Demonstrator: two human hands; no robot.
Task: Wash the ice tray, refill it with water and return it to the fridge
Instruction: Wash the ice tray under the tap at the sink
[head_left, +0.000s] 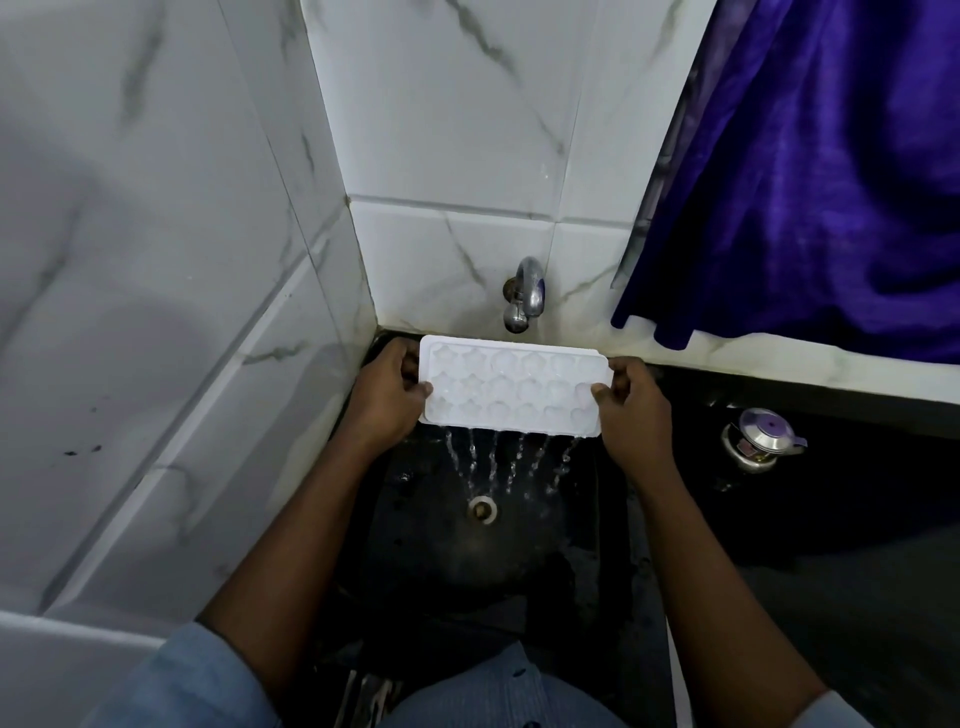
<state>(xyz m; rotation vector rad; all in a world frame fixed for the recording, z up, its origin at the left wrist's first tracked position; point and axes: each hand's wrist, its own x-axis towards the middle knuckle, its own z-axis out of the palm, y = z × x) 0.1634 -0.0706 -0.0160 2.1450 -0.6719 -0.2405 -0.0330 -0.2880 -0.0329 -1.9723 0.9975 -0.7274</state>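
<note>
A white ice tray (511, 387) with several star and round moulds hangs over the black sink (415, 545), just below the metal tap (525, 293). It tilts toward me, and thin streams of water pour off its near edge toward the drain (483, 508). My left hand (387, 400) grips the tray's left end, thumb on top. At the right end, my right hand (631, 410) grips it the same way.
White marble tiles close in the left and back walls. A purple curtain (810, 171) hangs at the upper right. On the black counter to the right stands a steel lidded pot (761, 439).
</note>
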